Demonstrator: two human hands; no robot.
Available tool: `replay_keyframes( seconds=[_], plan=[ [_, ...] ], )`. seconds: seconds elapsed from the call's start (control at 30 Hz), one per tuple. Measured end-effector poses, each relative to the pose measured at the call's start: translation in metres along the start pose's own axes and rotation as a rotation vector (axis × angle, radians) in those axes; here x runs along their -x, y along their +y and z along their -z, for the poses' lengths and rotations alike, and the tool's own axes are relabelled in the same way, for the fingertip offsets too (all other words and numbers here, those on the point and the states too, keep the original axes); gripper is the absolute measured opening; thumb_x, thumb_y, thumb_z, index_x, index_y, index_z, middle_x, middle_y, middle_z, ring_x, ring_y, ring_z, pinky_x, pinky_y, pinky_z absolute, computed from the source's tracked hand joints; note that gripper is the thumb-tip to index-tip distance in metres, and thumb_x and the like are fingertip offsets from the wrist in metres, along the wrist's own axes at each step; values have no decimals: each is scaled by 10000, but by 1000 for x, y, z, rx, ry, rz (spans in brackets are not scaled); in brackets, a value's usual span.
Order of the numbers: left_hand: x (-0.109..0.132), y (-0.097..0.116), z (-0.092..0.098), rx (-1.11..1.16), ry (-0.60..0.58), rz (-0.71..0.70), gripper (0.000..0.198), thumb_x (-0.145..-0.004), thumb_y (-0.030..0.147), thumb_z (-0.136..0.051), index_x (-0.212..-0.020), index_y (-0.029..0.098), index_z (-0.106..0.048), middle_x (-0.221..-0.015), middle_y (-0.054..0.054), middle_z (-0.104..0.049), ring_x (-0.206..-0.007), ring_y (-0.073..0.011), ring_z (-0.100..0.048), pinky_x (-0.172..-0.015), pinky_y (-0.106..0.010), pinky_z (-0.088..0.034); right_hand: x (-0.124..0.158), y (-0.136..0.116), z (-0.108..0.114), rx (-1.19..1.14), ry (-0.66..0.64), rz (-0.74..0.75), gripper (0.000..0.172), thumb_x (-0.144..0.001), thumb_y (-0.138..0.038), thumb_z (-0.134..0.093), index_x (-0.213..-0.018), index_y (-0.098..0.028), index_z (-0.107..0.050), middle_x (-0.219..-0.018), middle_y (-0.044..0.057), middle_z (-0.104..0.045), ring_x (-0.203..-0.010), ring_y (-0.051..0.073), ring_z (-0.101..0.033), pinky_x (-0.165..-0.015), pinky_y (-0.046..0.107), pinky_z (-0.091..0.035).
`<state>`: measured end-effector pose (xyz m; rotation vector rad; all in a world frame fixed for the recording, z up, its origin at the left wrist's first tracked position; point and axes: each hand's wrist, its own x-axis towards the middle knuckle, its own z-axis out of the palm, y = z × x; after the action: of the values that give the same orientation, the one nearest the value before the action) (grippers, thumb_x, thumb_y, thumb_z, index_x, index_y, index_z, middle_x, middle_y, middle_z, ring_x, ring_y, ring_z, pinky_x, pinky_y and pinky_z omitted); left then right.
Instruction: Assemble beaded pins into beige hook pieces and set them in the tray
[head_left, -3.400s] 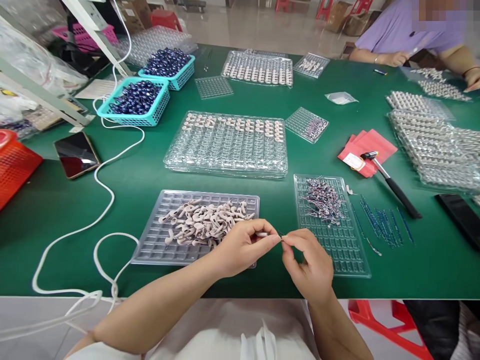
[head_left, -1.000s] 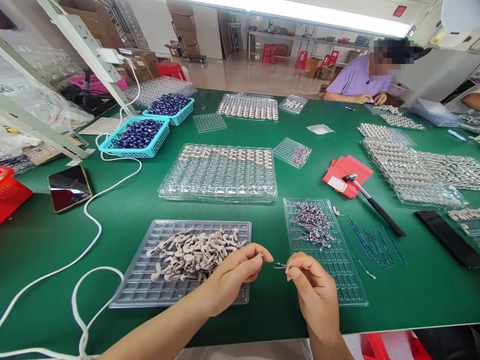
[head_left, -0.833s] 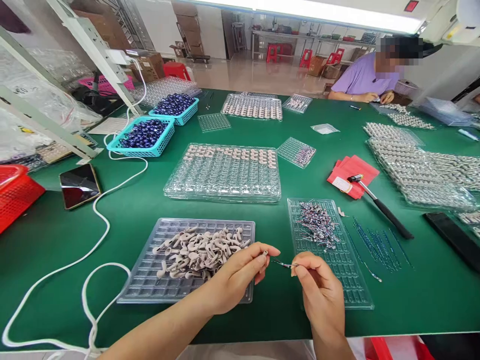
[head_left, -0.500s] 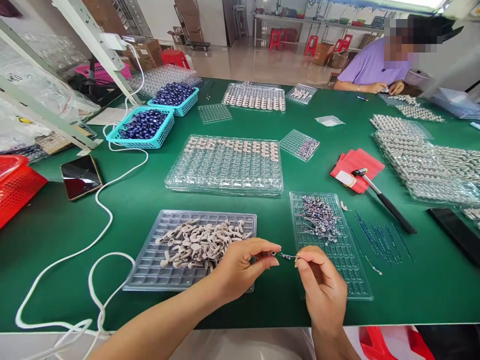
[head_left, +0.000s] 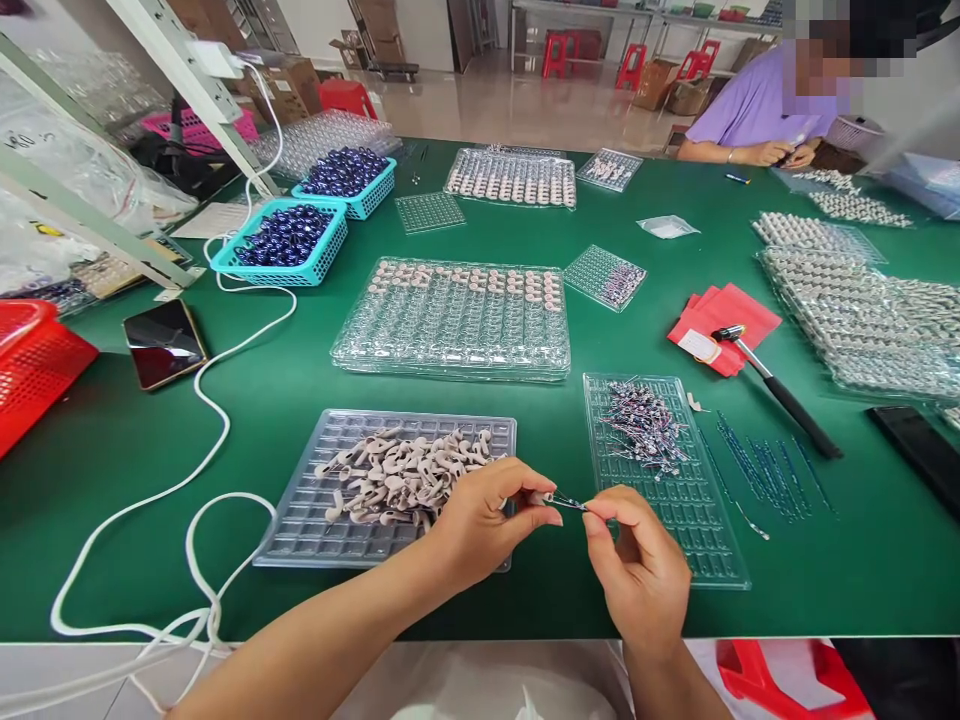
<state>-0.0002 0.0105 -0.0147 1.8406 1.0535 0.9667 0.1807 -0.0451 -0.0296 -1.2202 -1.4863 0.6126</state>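
Between the thumb and forefinger of my left hand [head_left: 484,520] is a small pale earbud shell [head_left: 549,497], mostly covered by the fingertips. My right hand [head_left: 643,565] pinches the far end of a thin dark circuit strip [head_left: 572,504]. The strip's other end meets the shell; how deep it sits inside I cannot tell. Behind my left hand, a grey compartment tray [head_left: 296,530] carries a heap of pale earbud shells [head_left: 405,470]. A clear tray [head_left: 716,545] beyond my right hand bears a pile of small wired electronic parts [head_left: 645,425].
Dark blue strips [head_left: 772,470], a hammer [head_left: 795,405] and red packets [head_left: 724,325] lie at right. Stacked clear trays [head_left: 450,320] fill the middle. Blue baskets [head_left: 281,270], a phone [head_left: 163,343] and a white cable [head_left: 214,400] are at left. A co-worker [head_left: 750,120] sits across the table.
My hands have come closer together, and the gap bridged by the strip is shorter. The whole view has shifted slightly. The co-worker's hands have also moved a little.
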Motion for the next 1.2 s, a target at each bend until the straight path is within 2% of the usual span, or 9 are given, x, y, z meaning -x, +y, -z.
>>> replay_keyframes(
  seconds=[0.33,0.7,0.93,1.2],
  plan=[
    [0,0,0,-64,15,-69,177,-774,265,-762,-874,136,-694,-700,5,-666,-621,-43,-601,-589,-121,-483,-2,-1,-1,37,-6,18,197,-877,-30,-591,-965,-206,-600,-855,3,-601,-802,104,-583,-702,234,-475],
    [1,-10,-5,-245,94,-339,131,-834,188,-697,-949,147,-651,-737,-4,-669,-687,-58,-592,-610,-141,-471,-7,-6,-5,193,-54,86,153,-876,-55,-589,-951,-183,-629,-810,11,-619,-728,105,-584,-638,227,-483],
    [1,-10,-6,-300,66,-353,87,-868,190,-645,-943,149,-659,-771,-27,-680,-719,-72,-605,-640,-166,-484,-6,-4,-7,212,-79,85,147,-875,-64,-596,-945,-189,-631,-799,5,-627,-699,101,-580,-644,235,-489],
    [4,-14,-7,-433,68,-410,91,-879,134,-604,-965,143,-632,-797,-33,-682,-727,-87,-583,-652,-189,-484,-9,-3,-7,255,-162,81,136,-918,-113,-583,-997,-199,-653,-854,21,-665,-756,111,-622,-677,236,-515]
  ],
)
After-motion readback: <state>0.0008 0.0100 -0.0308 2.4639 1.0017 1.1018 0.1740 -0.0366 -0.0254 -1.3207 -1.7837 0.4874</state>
